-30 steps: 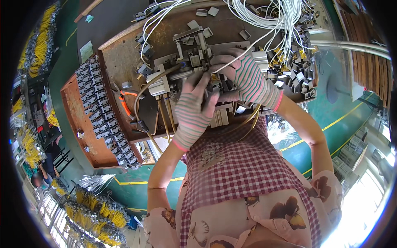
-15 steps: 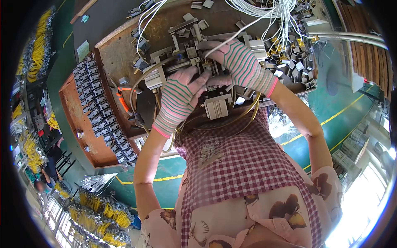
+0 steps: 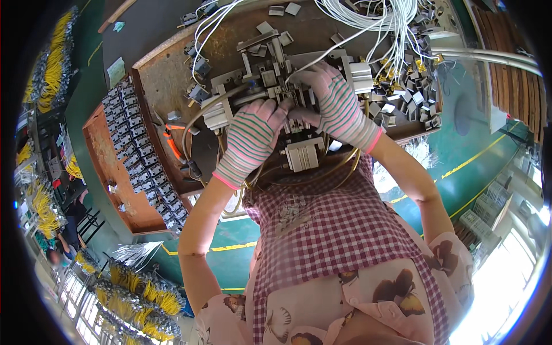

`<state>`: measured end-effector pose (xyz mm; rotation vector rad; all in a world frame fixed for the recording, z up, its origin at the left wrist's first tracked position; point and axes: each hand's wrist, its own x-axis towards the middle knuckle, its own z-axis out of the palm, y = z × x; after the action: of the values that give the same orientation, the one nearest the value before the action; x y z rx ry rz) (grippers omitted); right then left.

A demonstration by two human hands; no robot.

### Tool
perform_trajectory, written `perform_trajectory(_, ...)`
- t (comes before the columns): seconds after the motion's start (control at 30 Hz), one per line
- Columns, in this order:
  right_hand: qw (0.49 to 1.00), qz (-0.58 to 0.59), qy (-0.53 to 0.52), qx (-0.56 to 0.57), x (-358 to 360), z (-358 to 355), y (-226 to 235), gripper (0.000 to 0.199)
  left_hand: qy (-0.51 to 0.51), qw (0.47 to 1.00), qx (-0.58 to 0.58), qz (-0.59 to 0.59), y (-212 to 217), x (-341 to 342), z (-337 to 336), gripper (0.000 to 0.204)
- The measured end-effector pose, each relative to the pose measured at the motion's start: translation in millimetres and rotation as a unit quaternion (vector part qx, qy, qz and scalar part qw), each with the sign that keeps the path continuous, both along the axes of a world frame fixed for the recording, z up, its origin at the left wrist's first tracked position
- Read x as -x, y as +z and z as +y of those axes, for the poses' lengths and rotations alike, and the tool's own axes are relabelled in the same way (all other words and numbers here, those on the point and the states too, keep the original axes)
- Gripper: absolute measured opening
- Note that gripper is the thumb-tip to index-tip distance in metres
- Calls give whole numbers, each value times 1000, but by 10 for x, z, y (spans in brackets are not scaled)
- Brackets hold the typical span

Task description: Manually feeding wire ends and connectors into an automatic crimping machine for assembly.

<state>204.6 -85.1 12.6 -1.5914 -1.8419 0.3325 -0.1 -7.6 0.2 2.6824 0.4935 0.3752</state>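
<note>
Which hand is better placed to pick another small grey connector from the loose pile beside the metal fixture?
Right. The right hand sits nearest the pile of small grey connectors, just off its wrist side. The left hand rests on the metal fixture, farther away.

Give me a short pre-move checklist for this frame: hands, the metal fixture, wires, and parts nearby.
1. Both gloved hands on the work: left hand and right hand rest on the metal fixture: ok.
2. What the fingertips pinch: hidden between the hands: cannot tell.
3. White wires away from the fingers: one strand runs right to the right hand: not ok.
4. Loose grey parts within reach on the right: ok.
5. Rows of small grey components on the left tray undisturbed: ok.
</note>
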Motion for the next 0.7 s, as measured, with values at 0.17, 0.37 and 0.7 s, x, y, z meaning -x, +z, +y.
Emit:
perform_trajectory(0.17,1000,-9,-1,14,29,62,119,73,-16,999,-24,38,-10,-8,20,51)
perform_trajectory(0.37,1000,3,-8,20,31,28,44,72,-5,999,-28,31,-8,-20,-17,50)
perform_trajectory(0.7,997,-28,-61,-38,-90,-605,510,32,196,975,-15,-102,579,603,-688,32)
